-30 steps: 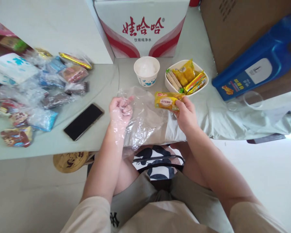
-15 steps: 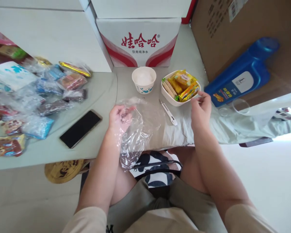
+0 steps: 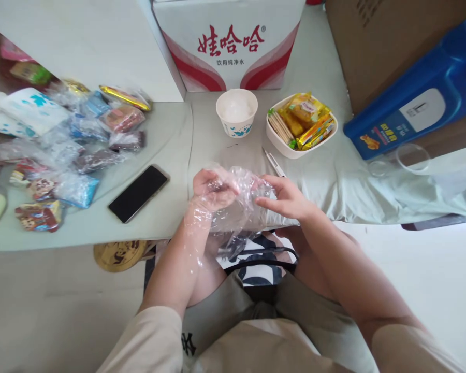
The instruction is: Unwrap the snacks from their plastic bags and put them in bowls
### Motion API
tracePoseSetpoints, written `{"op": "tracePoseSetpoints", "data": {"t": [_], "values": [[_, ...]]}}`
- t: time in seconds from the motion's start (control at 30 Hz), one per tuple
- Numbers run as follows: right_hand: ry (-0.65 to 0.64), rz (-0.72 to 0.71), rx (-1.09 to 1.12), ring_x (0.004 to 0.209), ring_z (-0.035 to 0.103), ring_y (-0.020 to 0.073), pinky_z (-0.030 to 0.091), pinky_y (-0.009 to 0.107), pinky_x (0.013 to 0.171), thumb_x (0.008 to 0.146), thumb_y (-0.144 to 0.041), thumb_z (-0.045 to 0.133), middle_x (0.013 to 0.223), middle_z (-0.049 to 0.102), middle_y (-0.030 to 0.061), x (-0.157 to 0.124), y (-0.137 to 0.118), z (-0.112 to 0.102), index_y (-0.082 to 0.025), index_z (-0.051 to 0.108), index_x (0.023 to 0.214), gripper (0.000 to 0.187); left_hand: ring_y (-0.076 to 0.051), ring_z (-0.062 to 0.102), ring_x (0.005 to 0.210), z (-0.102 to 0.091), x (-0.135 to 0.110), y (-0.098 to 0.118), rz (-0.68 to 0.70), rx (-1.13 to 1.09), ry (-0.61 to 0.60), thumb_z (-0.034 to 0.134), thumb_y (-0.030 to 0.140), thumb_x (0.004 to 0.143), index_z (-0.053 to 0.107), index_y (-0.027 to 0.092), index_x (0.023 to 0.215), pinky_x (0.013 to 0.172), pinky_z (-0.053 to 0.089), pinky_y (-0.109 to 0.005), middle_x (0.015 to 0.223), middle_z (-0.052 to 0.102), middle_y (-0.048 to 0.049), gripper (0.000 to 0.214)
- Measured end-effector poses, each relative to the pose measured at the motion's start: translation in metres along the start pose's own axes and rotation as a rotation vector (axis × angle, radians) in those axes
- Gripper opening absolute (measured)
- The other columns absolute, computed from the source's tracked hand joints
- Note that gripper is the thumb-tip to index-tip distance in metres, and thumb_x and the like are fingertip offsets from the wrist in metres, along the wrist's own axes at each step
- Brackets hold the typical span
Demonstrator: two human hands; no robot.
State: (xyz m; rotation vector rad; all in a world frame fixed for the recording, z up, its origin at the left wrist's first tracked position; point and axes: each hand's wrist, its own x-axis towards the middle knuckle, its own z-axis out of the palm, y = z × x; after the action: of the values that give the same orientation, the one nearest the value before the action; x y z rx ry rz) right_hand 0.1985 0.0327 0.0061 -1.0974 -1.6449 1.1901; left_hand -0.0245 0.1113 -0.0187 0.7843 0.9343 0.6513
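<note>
A crumpled clear plastic bag (image 3: pixel 241 207) sits between both hands at the table's near edge. My left hand (image 3: pixel 212 189) is pushed inside it, fingers curled around the film, which drapes down the forearm. My right hand (image 3: pixel 285 197) pinches the bag's other side with thumb and fingers. A white bowl (image 3: pixel 279 147) holding yellow snack packets (image 3: pixel 305 111) and stick biscuits stands just beyond my right hand. A small white pen-like tool (image 3: pixel 272 161) lies between the bowl and the bag.
A paper cup (image 3: pixel 236 113) stands left of the bowl. A black phone (image 3: pixel 139 192) lies left of my hands. Several bagged snacks (image 3: pixel 81 150) cover the left side. A white-and-red carton (image 3: pixel 229 44) and a blue jug (image 3: pixel 415 109) stand behind.
A second ago my right hand held a yellow snack packet; it is now in the bowl. My right hand has come back to the bag and grips it together with my left.
</note>
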Motion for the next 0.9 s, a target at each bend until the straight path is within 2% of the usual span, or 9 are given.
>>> {"op": "tracePoseSetpoints", "data": {"t": [0.07,0.13,0.23,0.33,0.47,0.6,0.7,0.77,0.9], "values": [[0.055,0.08,0.123,0.075,0.069,0.0168,0.058,0.034,0.078,0.091,-0.053,0.069,0.077,0.071,0.0017,-0.002,-0.004,-0.002,-0.02,0.069,0.084,0.033,-0.002,0.023,0.032,-0.003,0.001,0.014,0.002,-0.064,-0.035,0.058,0.056,0.087,0.053,0.019,0.064,0.031,0.018,-0.02,0.061,0.064,-0.004,0.044],[0.198,0.147,0.244,0.056,0.06,0.0116,0.053,0.028,0.06,0.089,-0.054,0.071,0.063,0.06,-0.0035,-0.002,-0.004,-0.006,-0.021,0.064,0.077,0.037,-0.003,0.035,0.036,-0.004,0.002,0.026,0.038,-0.12,-0.031,0.063,0.05,0.086,0.052,0.018,0.065,0.035,0.029,-0.019,0.076,0.073,-0.0057,0.039],[0.467,0.218,0.371,0.045,0.05,0.0078,0.047,0.024,0.048,0.081,-0.055,0.078,0.058,0.051,-0.0073,0.0,0.0,-0.012,-0.022,0.06,0.075,0.038,-0.014,0.069,0.064,-0.002,0.001,0.035,0.045,-0.142,0.002,0.068,0.055,0.082,0.06,0.019,0.074,0.055,0.054,-0.024,0.094,0.079,-0.0085,0.038],[0.614,0.254,0.486,0.05,0.054,0.0088,0.051,0.023,0.052,0.075,-0.056,0.081,0.063,0.056,-0.0063,0.003,0.004,-0.017,-0.024,0.064,0.083,0.038,-0.023,0.077,0.084,0.001,-0.002,0.034,-0.031,-0.082,-0.038,0.08,0.042,0.074,0.066,0.018,0.09,0.066,0.06,-0.03,0.099,0.08,-0.0101,0.032],[0.587,0.274,0.495,0.068,0.066,0.0117,0.058,0.026,0.068,0.067,-0.046,0.088,0.077,0.068,-0.0049,0.002,0.004,-0.019,-0.027,0.066,0.101,0.045,-0.013,0.071,0.063,0.0,-0.001,0.033,0.037,-0.062,0.049,0.079,0.016,0.068,0.065,0.015,0.088,0.055,0.052,-0.02,0.084,0.078,-0.0056,0.024],[0.645,0.287,0.413,0.05,0.054,0.0073,0.051,0.021,0.055,0.071,-0.042,0.084,0.059,0.057,-0.0086,0.001,0.004,-0.02,-0.023,0.061,0.088,0.034,-0.013,0.072,0.064,0.0,0.002,0.035,0.148,-0.16,0.214,0.073,0.018,0.076,0.061,0.018,0.094,0.058,0.055,-0.02,0.077,0.076,-0.0023,0.021],[0.67,0.292,0.391,0.046,0.052,0.0074,0.046,0.021,0.049,0.076,-0.047,0.079,0.057,0.056,-0.0092,0.002,0.006,-0.022,-0.024,0.059,0.09,0.034,-0.018,0.076,0.074,0.001,0.0,0.035,0.117,-0.069,0.196,0.077,0.024,0.078,0.058,0.021,0.117,0.062,0.058,-0.024,0.091,0.079,-0.005,0.044],[0.674,0.311,0.375,0.045,0.053,0.0085,0.044,0.021,0.047,0.08,-0.051,0.075,0.058,0.057,-0.0096,0.002,0.008,-0.024,-0.025,0.058,0.101,0.037,-0.016,0.075,0.07,0.002,-0.001,0.034,0.116,0.038,0.201,0.08,0.022,0.076,0.053,0.025,0.133,0.058,0.054,-0.021,0.093,0.079,-0.0051,0.064],[0.639,0.228,0.359,0.06,0.065,0.0118,0.052,0.024,0.056,0.078,-0.048,0.077,0.081,0.071,-0.0065,-0.003,0.007,-0.027,-0.034,0.046,0.134,0.065,-0.013,0.073,0.066,-0.001,-0.002,0.036,0.194,0.074,0.294,0.078,0.023,0.079,0.037,0.032,0.152,0.052,0.047,-0.017,0.091,0.078,-0.0027,0.084]]}}
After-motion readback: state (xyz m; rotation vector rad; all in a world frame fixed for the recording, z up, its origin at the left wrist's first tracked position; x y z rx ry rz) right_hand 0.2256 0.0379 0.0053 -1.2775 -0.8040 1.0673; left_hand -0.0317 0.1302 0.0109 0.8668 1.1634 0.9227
